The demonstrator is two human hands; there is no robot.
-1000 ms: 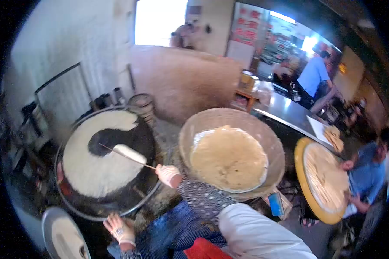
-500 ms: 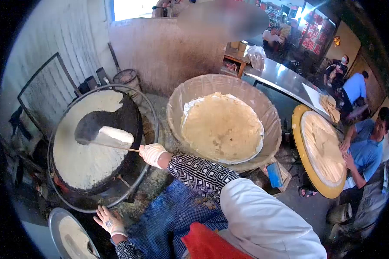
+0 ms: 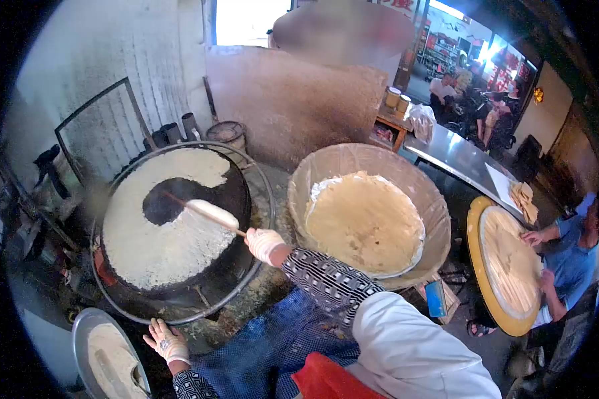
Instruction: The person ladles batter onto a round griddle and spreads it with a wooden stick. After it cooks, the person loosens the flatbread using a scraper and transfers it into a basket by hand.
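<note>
My right hand (image 3: 264, 245), in a pale glove, is closed around the end of a thin wooden stick (image 3: 174, 198). The stick reaches over a round black griddle (image 3: 238, 194) and crosses a long white lump of dough or batter (image 3: 214, 213). A broad, pale batter layer (image 3: 140, 236) covers much of the griddle around a bare dark patch. My left hand (image 3: 168, 340), also gloved, has its fingers spread beside the metal ring (image 3: 209, 311) around the griddle; contact with the ring is unclear. Near it is a metal basin (image 3: 80, 342) holding pale batter (image 3: 110, 362).
Right of the griddle stands a plastic-lined basket (image 3: 436, 219) with stacked flatbreads (image 3: 366, 223). Another person (image 3: 569, 253) has both hands at a yellow round board (image 3: 476, 229) bearing thin sheets. A metal counter (image 3: 456, 149) stands behind, and a blue object (image 3: 436, 299) lies low beside the basket.
The view has shifted, moving the scene right and slightly down. The stick's far end has swung upward, from below the white lump to across it. My left hand stays near the ring.
</note>
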